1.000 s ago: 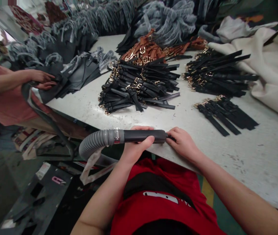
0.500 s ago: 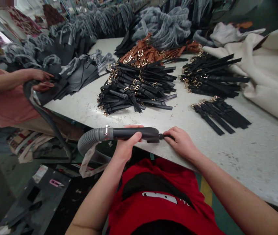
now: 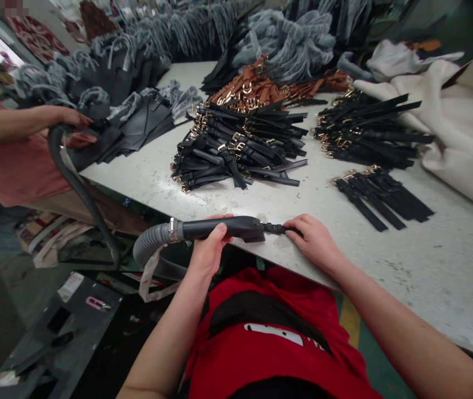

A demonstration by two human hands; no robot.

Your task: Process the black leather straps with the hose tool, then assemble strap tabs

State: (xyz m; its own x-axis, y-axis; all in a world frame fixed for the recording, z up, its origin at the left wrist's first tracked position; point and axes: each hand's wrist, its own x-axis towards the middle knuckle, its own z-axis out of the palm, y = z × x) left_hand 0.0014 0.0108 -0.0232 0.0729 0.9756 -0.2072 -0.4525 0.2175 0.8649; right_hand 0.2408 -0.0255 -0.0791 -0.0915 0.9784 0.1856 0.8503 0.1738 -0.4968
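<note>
My left hand (image 3: 210,244) is wrapped round the black handle of a hose nozzle (image 3: 240,226), which lies level over the table's near edge. A ribbed grey hose (image 3: 149,241) joins its left end through a metal clamp. In my right hand (image 3: 311,238) the fingers pinch the right end of a short black strap (image 3: 275,228). The strap's left end sits right at the nozzle's mouth; whether it touches is unclear. Beyond my hands a large pile of black buckle straps (image 3: 236,147) covers part of the table.
Several black straps (image 3: 380,194) lie in a row on the white table (image 3: 440,271), below another black pile (image 3: 369,130). Brown straps (image 3: 253,88) and grey wrapped handles (image 3: 286,41) are behind. A co-worker's hands (image 3: 76,127) hold a dark piece at left. Pale cloth (image 3: 461,122) lies at right.
The nozzle and my left hand have moved slightly left. More of the strap now shows between the nozzle's mouth and my right fingers. The view has shifted a little.
</note>
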